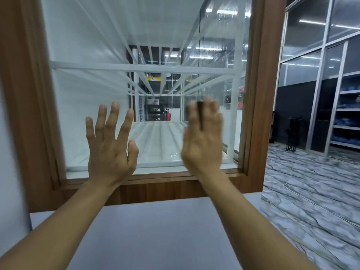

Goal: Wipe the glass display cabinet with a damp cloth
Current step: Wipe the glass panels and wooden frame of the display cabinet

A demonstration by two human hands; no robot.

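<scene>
- Glass display cabinet [148,45] is seen filling the view from 9 to 1 o'clock, framed in brown wood [259,94].
- Left hand [111,145] is held up flat before the glass, fingers spread apart, nothing gripped.
- Right hand [202,141] is raised at 3 o'clock of the left, blurred; fingers extended, a thin dark object [200,115] seen between them; grip cannot be told.
- White shelves [136,68] are seen inside.
- No cloth is made out.

Both forearms reach forward, backs of the hands toward the camera; the left hand [110,145] is flat with fingers spread wide; the right hand [202,139], blurred, has fingers extended and close together.
</scene>
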